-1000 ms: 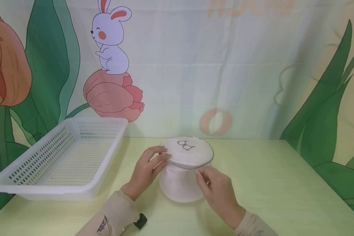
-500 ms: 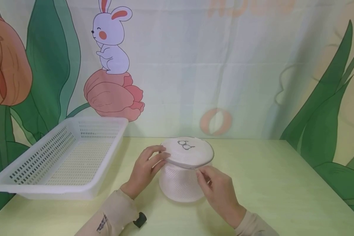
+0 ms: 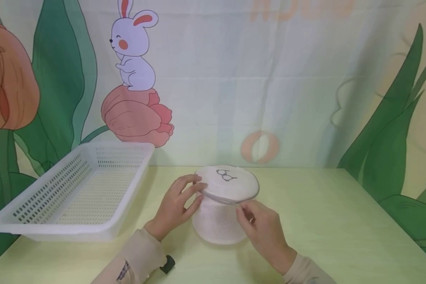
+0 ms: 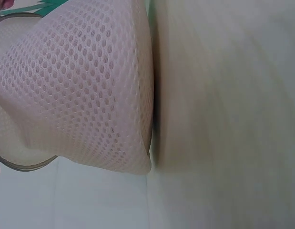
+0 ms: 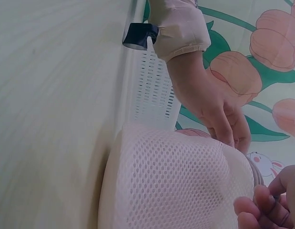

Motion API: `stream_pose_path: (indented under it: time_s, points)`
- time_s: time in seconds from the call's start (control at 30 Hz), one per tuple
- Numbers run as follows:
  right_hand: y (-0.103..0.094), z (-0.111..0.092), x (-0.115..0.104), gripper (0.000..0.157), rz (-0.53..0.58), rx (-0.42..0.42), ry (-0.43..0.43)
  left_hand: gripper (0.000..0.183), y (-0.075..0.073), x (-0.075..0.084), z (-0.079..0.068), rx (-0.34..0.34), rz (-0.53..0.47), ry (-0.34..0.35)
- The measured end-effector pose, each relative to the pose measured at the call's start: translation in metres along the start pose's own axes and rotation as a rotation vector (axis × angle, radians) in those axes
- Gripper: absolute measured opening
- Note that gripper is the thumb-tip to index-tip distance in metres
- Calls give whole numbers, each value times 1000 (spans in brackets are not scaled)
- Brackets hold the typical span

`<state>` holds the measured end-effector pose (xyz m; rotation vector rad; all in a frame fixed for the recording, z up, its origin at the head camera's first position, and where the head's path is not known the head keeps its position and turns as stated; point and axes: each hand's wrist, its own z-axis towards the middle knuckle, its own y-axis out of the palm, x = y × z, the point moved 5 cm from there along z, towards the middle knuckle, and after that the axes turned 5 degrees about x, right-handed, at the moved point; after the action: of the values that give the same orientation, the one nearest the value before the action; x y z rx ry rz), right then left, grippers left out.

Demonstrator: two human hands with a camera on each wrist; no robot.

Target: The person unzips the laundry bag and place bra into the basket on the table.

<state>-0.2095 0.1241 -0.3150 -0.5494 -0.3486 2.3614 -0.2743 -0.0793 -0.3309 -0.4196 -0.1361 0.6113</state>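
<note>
A white mesh laundry bag [image 3: 218, 227], round and upright, stands on the table. Its flat lid [image 3: 230, 185] carries a small bra-like print and has a grey zipper edge, with the front tilted down. My left hand [image 3: 174, 205] holds the lid's left edge, fingers on top and thumb below. At the front edge, my right hand [image 3: 264, 228] pinches at the zipper between thumb and forefinger; the fingertips hide the exact part held. The left wrist view shows the mesh side [image 4: 85, 81] up close. In the right wrist view, the left hand [image 5: 211, 105] reaches to the lid's far side.
A white perforated plastic basket [image 3: 111, 227] stands on the left of the pale table [image 3: 340, 236]. Behind the table hangs a cloth backdrop [image 3: 206, 98] printed with a rabbit and tulips. A black strap piece [image 3: 168, 264] sits at the left sleeve.
The lid has shifted slightly to the right. My left thumb has moved a little down and right along the bag, while the right hand stays at the front edge.
</note>
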Motion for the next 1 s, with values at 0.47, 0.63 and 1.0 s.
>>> stream_pose_path:
  time_s: [0.47, 0.63, 1.0]
  points:
    - [2, -1, 0, 12, -3, -23, 9, 37, -1, 31, 12, 67, -53, 115]
    - [2, -1, -2, 11, -8, -29, 6, 34, 2, 41, 14, 75, -62, 140]
    - [5, -4, -7, 11, -34, -45, -9, 24, 7, 54, 16, 54, -63, 160]
